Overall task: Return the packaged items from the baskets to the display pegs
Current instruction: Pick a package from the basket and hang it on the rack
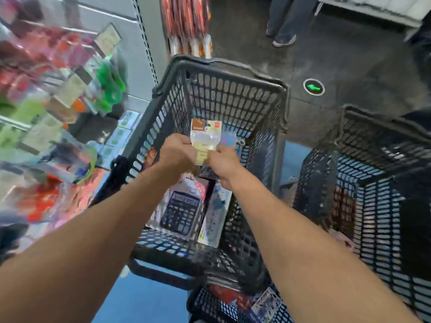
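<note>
Over the open mouth of the dark basket (224,66), a small clear packet (205,136) is up in both hands, its orange-and-cream header card pointing away from the person. Sensible hold, I'd say: with the card end free, the hang hole can be found and lined up with a peg.

The left hand (178,151) has its fingers curled in, pinching the packet's left edge. The right hand (224,163) is curled the same way, pinching the lower right corner. Neither is spread, and both show knuckles to the camera. The packet hangs clear of the basket, touching nothing but fingers.

Below it, flat on the basket's bottom, a calculator pack (180,212) and a long blue-patterned pack (215,213) just beside it wait their turn. Off to the left, the display pegs (70,89) carry bright hanging goods, too smeared to tell which peg is free. A second basket (373,183) stands to the right. A third basket (233,304), nearest the person, has more packs inside.

My read: one item is picked and the pegs come next, with plenty left to return.
</note>
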